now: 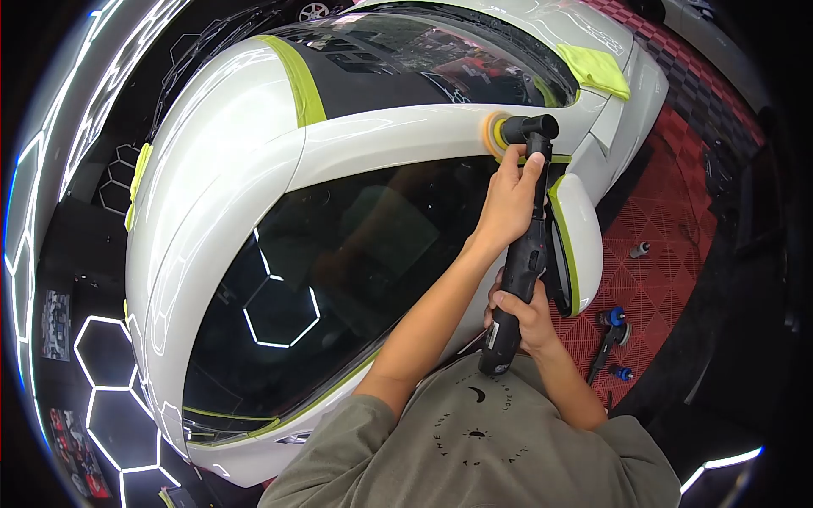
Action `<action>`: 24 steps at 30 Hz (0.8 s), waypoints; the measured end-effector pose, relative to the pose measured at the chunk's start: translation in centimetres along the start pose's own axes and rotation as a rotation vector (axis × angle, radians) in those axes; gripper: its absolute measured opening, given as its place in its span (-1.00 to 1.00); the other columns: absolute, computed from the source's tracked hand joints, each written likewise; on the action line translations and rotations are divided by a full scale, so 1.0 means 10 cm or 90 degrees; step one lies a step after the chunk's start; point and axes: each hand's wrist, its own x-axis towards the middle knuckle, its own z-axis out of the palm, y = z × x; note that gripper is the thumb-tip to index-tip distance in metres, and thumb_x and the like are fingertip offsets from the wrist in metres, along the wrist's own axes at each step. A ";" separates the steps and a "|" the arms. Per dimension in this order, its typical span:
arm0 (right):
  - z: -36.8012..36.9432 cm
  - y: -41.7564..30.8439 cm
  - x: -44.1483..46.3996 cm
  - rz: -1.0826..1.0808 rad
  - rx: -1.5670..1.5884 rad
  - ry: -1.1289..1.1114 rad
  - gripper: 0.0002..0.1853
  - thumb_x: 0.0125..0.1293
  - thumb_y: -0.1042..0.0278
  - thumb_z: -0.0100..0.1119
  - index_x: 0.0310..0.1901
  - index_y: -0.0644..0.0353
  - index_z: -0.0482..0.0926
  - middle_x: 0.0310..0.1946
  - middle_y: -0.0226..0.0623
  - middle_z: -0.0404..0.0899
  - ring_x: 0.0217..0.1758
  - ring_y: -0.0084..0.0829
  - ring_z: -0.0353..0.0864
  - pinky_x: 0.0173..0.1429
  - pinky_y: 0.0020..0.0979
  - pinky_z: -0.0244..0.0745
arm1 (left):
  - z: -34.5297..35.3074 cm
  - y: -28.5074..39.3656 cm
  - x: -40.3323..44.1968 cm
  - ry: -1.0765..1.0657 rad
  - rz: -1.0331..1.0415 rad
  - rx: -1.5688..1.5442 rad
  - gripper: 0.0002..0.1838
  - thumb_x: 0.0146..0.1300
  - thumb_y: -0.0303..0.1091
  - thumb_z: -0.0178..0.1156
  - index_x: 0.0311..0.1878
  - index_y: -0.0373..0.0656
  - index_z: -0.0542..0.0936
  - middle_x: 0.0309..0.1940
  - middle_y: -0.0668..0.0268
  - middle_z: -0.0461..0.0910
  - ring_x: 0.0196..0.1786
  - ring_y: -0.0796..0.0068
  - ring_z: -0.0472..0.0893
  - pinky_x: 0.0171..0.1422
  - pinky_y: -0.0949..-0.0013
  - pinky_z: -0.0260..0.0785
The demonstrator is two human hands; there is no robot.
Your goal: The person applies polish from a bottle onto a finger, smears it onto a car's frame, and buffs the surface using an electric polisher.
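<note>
A black handheld polisher (527, 245) with an orange and yellow round pad (493, 135) rests against the white pillar (398, 134) of a car, above the dark side window (339, 254). My left hand (511, 196) is closed round the neck of the polisher near its head. Lower down, my right hand (527, 313) wraps round the rear of the body. Green masking tape (298, 80) edges the windshield and the side mirror (578, 241).
A yellow-green cloth (595, 70) lies by the windshield's base. On the red tiled floor (656, 220) are a small bottle (639, 250) and another polisher (608, 343) with blue parts. The mirror juts out right of the polisher.
</note>
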 end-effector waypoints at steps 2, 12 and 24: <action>0.01 -0.03 0.00 0.004 0.033 0.016 -0.68 0.21 0.44 0.25 -0.05 0.27 0.38 -0.42 -0.25 0.51 -0.50 -0.35 0.64 -0.39 -0.35 0.62 | 0.08 -0.10 0.11 -0.004 -0.017 0.059 -0.53 0.50 -0.05 -0.04 0.14 -0.33 0.41 -0.55 0.19 0.53 -0.46 0.43 0.56 -0.29 0.31 0.37; 0.43 -0.12 0.06 0.021 0.085 -0.061 -0.67 0.22 0.42 0.22 -0.03 0.25 0.36 -0.41 -0.23 0.50 -0.48 -0.32 0.66 -0.41 -0.35 0.62 | -0.32 0.27 -0.02 0.051 0.041 0.018 -0.57 0.51 -0.02 0.01 0.05 -0.27 0.44 -0.57 0.31 0.49 -0.62 0.59 0.49 -0.53 0.47 0.40; 1.20 -0.27 -0.08 0.040 -0.179 -0.260 -0.73 0.21 0.50 0.33 -0.15 0.26 0.41 -0.45 -0.34 0.56 -0.43 -0.52 0.65 -0.32 -0.44 0.56 | -1.18 0.98 -1.06 0.229 0.178 -0.069 -0.57 0.56 0.05 -0.12 0.01 -0.19 0.40 -0.61 0.29 0.49 -0.65 0.56 0.51 -0.53 0.53 0.42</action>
